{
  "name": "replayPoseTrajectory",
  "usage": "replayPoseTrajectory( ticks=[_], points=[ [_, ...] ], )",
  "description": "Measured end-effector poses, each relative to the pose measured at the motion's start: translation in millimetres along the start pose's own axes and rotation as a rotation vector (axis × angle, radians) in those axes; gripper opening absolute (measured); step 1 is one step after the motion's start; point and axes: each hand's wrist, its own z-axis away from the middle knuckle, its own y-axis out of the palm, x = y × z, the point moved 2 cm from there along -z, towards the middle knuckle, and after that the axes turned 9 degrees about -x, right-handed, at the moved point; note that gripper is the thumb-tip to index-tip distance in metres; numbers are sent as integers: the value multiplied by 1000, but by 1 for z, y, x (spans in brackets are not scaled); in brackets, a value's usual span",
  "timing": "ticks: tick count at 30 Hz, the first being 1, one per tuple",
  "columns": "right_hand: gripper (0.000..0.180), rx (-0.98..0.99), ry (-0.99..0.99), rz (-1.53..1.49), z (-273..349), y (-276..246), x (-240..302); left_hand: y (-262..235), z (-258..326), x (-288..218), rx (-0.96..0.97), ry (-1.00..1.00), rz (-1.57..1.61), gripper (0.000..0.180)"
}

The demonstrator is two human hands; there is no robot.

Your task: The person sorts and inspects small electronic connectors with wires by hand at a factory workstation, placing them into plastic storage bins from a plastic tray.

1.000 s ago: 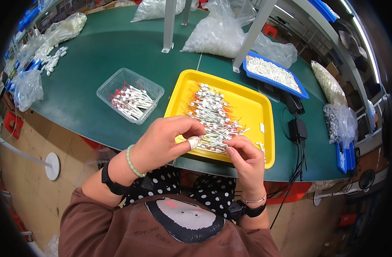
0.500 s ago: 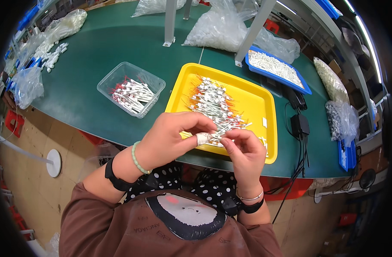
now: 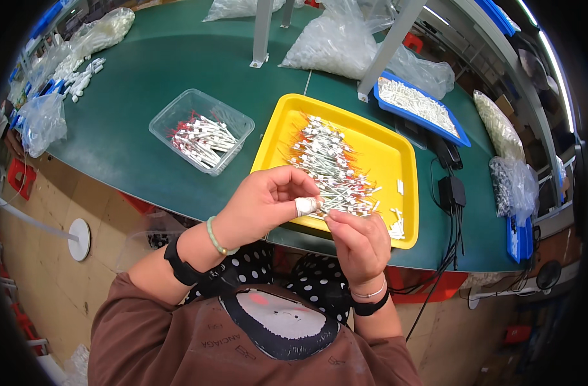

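My left hand [image 3: 265, 201] and my right hand [image 3: 361, 243] meet fingertip to fingertip over the near edge of a yellow tray [image 3: 387, 145]. Both are closed in a pinch; whatever sits between the fingers is too small to make out. White wrapping [image 3: 307, 206] covers my left thumb tip. Just beyond my fingers, a heap of thin white pieces with red and orange wire ends [image 3: 326, 154] lies in the tray. Loose short white tubes [image 3: 397, 226] rest in its near right corner, by my right hand.
A clear plastic box [image 3: 167, 117] with similar wired pieces stands left of the tray. Behind it on the right are a blue tray [image 3: 458, 136] of white tubes and a metal post [image 3: 387, 48]. Black cables [image 3: 453, 225] hang over the table's right edge. Plastic bags [image 3: 329, 45] lie at the back.
My right hand has turned, its fingers curling in more, and shifted slightly left and down. My left hand stays pinched nearly in place. The whole view has shifted slightly.
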Motion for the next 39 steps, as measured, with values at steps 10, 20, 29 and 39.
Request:
replayPoseTrajectory(
  ticks=[10,20,29,39],
  points=[
    [13,-99,986,-514,15,18,-7,1,1,10,-8,135,-84,15],
    [28,-11,908,-252,-3,-26,-35,-46,0,-51,-179,370,-443,20],
    [25,684,736,217,3,-79,-85,-167,-16,-68,-312,298,-1226,18],
    [19,419,458,417,6,-69,-80,-25,-45,-4,179,507,-1023,27]
  ],
)
